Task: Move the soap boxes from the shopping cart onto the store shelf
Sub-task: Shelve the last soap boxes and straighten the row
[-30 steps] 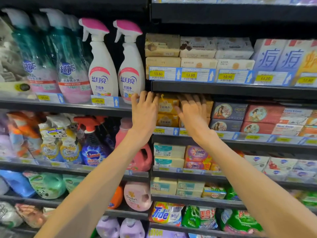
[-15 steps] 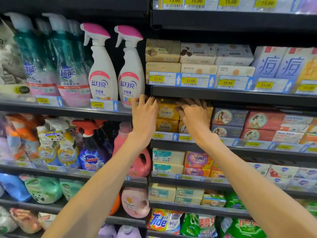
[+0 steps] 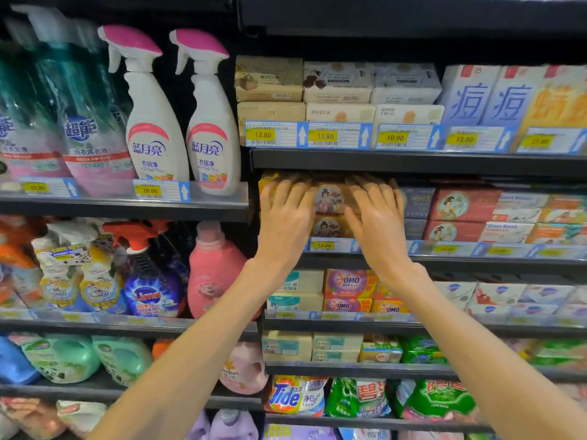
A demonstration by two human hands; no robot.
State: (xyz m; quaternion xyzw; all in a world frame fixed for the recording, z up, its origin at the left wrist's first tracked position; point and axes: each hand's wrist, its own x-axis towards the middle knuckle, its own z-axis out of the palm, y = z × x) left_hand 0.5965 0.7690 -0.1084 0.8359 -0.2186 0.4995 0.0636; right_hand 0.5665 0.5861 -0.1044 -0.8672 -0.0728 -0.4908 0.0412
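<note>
On the shelf (image 3: 413,260), both hands, left hand (image 3: 286,217) and right hand (image 3: 378,217), seemingly flat against soap boxes (image 3: 330,201).

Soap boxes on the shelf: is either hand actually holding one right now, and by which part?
No grip shows. The left hand and right hand lie flat, fingers straight, against the fronts of the stacked soap boxes.

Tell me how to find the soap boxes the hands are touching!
Find the two pink-capped spray bottles; look just right and lower, under the 13.80 price tags. The brown-gold soap boxes sit between the left hand and right hand, unlike their blue neighbours.
</note>
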